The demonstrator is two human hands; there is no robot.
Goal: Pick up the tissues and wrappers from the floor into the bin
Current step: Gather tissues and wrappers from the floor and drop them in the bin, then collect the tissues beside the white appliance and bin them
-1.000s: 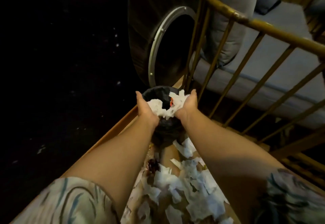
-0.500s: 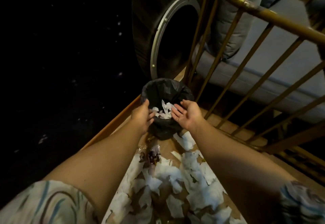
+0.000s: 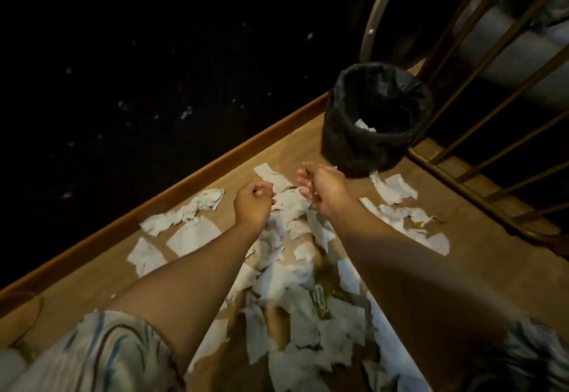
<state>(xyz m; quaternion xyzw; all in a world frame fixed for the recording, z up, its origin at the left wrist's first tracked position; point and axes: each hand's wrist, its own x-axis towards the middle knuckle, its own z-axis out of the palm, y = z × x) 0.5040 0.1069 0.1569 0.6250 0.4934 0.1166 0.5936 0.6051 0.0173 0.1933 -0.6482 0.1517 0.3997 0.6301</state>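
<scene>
White torn tissues (image 3: 295, 274) lie scattered over the brown floor (image 3: 92, 274), with a greenish wrapper (image 3: 321, 302) among them. A small bin (image 3: 345, 133) lined with a black bag stands at the upper right, a tissue scrap (image 3: 365, 125) showing inside. My left hand (image 3: 252, 204) hovers over the pile with its fingers curled in, holding nothing I can see. Just right of it, my right hand (image 3: 320, 187) is empty, fingers loosely apart, short of the bin's base.
A brass-coloured railing (image 3: 480, 90) runs along the right, close behind the bin. A wooden skirting edge (image 3: 184, 188) crosses diagonally; beyond it all is dark. More tissue pieces (image 3: 394, 188) lie by the bin's foot.
Both hands dropped the tissue bundle into the bin, then drew back and down toward the pile on the floor. The view swung left and downward.
</scene>
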